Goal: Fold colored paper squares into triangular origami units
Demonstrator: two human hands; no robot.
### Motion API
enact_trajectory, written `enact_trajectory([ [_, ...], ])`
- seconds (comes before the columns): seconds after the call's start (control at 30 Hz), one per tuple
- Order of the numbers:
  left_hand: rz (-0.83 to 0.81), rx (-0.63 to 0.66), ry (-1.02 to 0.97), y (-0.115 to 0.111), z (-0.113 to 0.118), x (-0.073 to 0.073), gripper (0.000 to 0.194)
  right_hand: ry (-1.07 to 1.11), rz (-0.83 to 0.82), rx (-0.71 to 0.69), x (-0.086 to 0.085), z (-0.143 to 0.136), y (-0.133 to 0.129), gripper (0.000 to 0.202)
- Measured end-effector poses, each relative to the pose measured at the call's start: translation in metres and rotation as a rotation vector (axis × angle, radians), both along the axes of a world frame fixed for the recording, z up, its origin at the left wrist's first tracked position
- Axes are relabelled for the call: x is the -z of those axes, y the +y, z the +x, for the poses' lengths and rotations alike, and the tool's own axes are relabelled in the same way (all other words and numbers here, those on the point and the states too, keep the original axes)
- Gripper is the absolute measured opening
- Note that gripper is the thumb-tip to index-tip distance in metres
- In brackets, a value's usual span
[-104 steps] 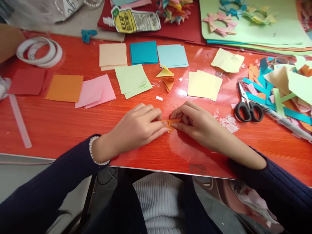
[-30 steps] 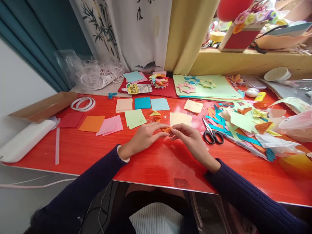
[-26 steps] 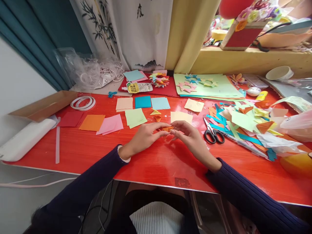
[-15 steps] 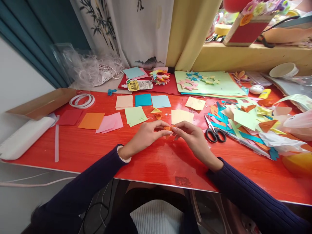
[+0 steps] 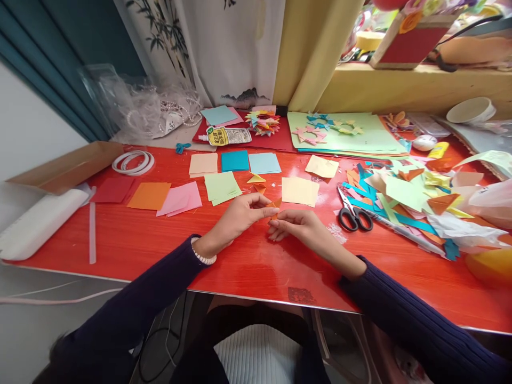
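A small folded orange paper piece (image 5: 275, 205) is pinched between the thumb and fingers of my left hand (image 5: 242, 218), above the red table. My right hand (image 5: 300, 226) touches the lower end of the same piece with its fingertips closed together; part of the paper is hidden by the fingers. Just beyond the hands lie a folded yellow piece (image 5: 256, 178) and another folded orange piece (image 5: 260, 188). Pale yellow sheets (image 5: 300, 191) sit beyond my right hand, and light green sheets (image 5: 222, 188) lie beyond my left.
Black-handled scissors (image 5: 354, 217) and a heap of paper scraps (image 5: 408, 192) lie on the right. Orange sheets (image 5: 149, 197) and pink sheets (image 5: 180, 199) are on the left. A glue pouch (image 5: 226, 136) and folded paper rings (image 5: 263, 122) stand at the back.
The orange piece has turned more upright in my left hand. My right hand has moved slightly down and towards me, its fingers now at the lower end of the piece.
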State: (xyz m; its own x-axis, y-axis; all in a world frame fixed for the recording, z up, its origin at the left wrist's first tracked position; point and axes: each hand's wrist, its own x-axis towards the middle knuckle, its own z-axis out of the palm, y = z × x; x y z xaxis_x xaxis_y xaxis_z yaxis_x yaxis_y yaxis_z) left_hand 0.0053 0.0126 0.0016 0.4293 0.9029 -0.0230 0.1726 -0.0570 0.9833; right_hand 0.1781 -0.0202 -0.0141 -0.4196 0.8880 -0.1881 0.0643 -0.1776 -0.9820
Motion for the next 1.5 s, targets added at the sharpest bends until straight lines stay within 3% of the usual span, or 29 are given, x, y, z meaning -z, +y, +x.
enact_trajectory([
  [0.4,0.074,-0.006,0.085,-0.005,0.001,-0.002,0.019,-0.033,0.073,-0.006,-0.002,0.002,-0.003,0.023],
  [0.5,0.170,-0.008,0.129,-0.008,0.001,-0.003,0.016,-0.044,0.114,-0.016,-0.001,0.002,-0.004,0.024],
  [0.73,0.338,0.075,0.024,-0.016,0.000,-0.009,0.015,-0.203,0.437,0.117,0.001,0.007,-0.003,0.018],
  [0.97,0.465,0.076,0.088,-0.019,-0.001,-0.008,0.008,-0.351,0.561,0.076,-0.005,0.005,-0.007,0.015],
  [1.13,0.488,0.135,0.097,-0.019,-0.002,-0.013,0.010,-0.455,0.696,0.031,-0.007,0.009,-0.006,0.019],
  [1.5,0.382,0.053,0.139,-0.015,-0.004,-0.017,0.015,-0.703,1.029,0.212,0.001,0.016,-0.004,0.023],
])
